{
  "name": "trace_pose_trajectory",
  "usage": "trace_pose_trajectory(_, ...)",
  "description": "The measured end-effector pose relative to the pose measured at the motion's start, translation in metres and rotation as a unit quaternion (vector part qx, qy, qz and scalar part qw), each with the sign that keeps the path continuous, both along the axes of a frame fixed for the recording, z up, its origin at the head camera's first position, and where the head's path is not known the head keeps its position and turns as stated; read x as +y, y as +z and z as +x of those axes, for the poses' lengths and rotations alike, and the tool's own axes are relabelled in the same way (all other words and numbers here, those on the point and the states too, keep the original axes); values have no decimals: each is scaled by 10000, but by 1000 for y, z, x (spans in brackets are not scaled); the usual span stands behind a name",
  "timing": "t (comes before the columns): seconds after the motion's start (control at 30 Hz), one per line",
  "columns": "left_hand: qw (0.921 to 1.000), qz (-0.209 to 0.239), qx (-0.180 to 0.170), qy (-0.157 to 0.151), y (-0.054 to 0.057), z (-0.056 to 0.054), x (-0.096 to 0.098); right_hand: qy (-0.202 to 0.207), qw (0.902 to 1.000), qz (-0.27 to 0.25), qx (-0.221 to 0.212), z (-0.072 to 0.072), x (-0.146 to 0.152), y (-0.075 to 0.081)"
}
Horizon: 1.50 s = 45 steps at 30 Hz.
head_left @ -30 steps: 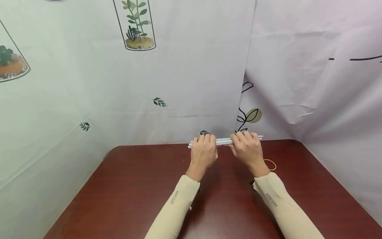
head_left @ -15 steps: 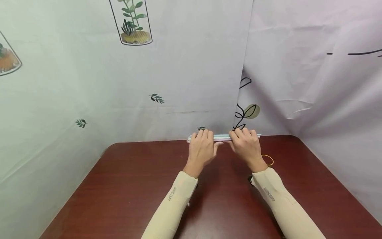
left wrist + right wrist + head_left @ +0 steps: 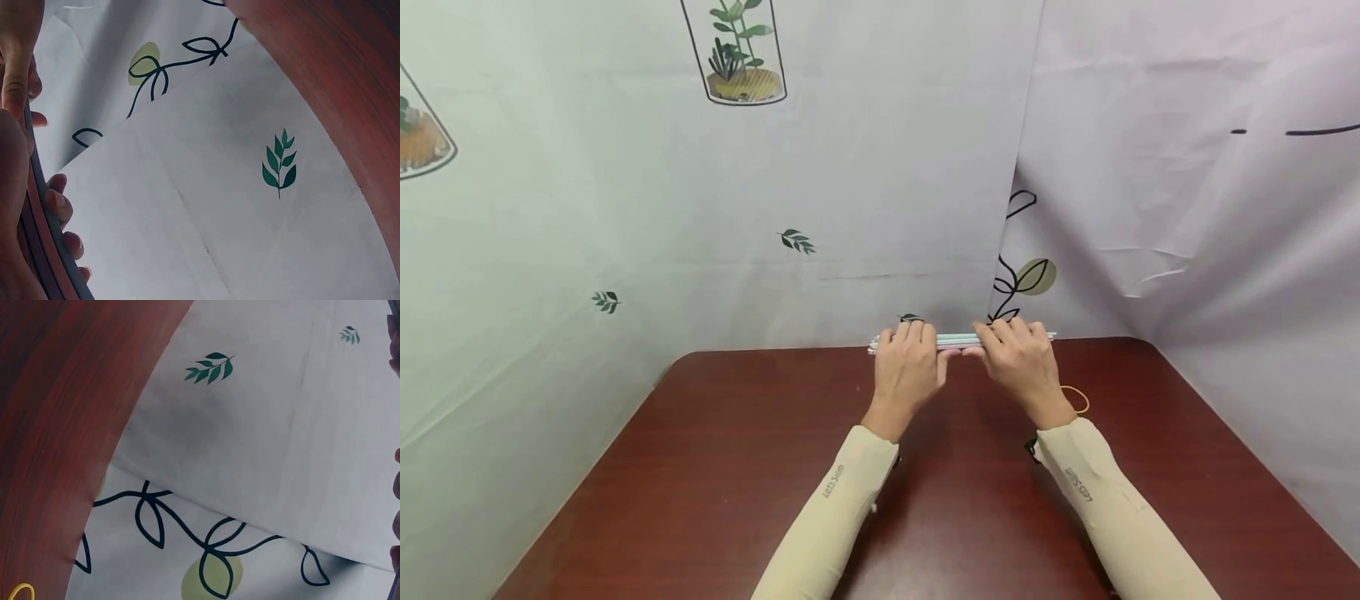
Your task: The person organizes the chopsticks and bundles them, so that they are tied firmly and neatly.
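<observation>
A bundle of thin pastel straws [image 3: 957, 341], white, pale blue and lilac, is held level above the table's far edge. My left hand [image 3: 904, 367] grips its left part with fingers curled over the top. My right hand [image 3: 1021, 362] grips the right part the same way. Both thumbs point inward beneath the bundle, their tips close together. In the left wrist view the straws [image 3: 47, 225] run along the left edge, with fingertips wrapped round them. Only a few fingertips [image 3: 397, 487] of the right hand show at the edge of the right wrist view.
A yellow rubber band [image 3: 1077, 398] lies on the dark red table [image 3: 760, 442], just right of my right wrist. White cloth [image 3: 880, 167] printed with leaves and plant jars hangs behind the table and along both sides.
The thumbs have come closer together under the bundle, the left one now stretched out to the right. Both hands keep their grip on the straws. The head view has shifted slightly.
</observation>
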<state>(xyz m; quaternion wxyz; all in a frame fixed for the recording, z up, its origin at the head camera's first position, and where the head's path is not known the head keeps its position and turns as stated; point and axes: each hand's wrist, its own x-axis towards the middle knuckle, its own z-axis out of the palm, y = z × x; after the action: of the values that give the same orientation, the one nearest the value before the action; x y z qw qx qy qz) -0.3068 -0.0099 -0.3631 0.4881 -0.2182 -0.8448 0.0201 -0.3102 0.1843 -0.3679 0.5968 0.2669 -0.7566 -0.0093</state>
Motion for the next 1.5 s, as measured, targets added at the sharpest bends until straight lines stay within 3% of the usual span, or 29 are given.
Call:
trace_pose_trajectory(0.2, 9994, 57, 335, -15, 4, -1, -1, 45, 10000, 13, 36, 1, 1, 6)
trace_pose_trajectory(0.33, 9989, 127, 440, -75, 5, 0, -3, 222, 9984, -196, -478, 5, 8, 11)
trace_pose_trajectory(0.43, 9992, 166, 356, -99, 5, 0, -4, 368, 9929, -701, -885, 6, 15, 14)
trace_pose_trajectory(0.5, 9993, 167, 301, -116, 5, 1, -5, 586, 9843, -1167, -1189, 6, 19, 15)
trace_pose_trajectory(0.57, 9994, 147, 268, -145, 5, 0, -5, 910, 9698, -1670, -1530, 6, 22, 16)
trace_pose_trajectory(0.67, 9995, 102, 231, -208, 5, -1, -6, 1510, 9344, -2493, -2049, 7, 25, 18)
trace_pose_trajectory(0.73, 9994, 80, 225, -259, 5, -1, -6, 1852, 9040, -3042, -2365, 9, 24, 20)
trace_pose_trajectory(0.9, 9991, 40, 269, -337, 3, -3, -6, 2797, 8065, -4156, -3141, 10, 20, 22)
trace_pose_trajectory(0.97, 9992, -7, 304, -268, 1, -3, -5, 3076, 7752, -4349, -3395, 10, 18, 20)
trace_pose_trajectory(1.0, 9992, -33, 329, -235, 0, -2, -4, 3142, 7653, -4402, -3490, 10, 18, 19)
trace_pose_trajectory(1.13, 9987, -161, 437, -184, -4, 0, 1, 3274, 7401, -4650, -3588, 11, 18, 16)
trace_pose_trajectory(1.2, 9983, -196, 499, -231, -5, 0, 2, 3306, 7348, -4717, -3581, 11, 19, 15)
trace_pose_trajectory(1.37, 9990, -115, 403, -172, -1, 0, -1, 3385, 7406, -4401, -3784, 8, 23, 17)
trace_pose_trajectory(1.5, 9997, -32, 199, -125, 3, -1, -5, 3393, 7399, -4257, -3953, 6, 36, 23)
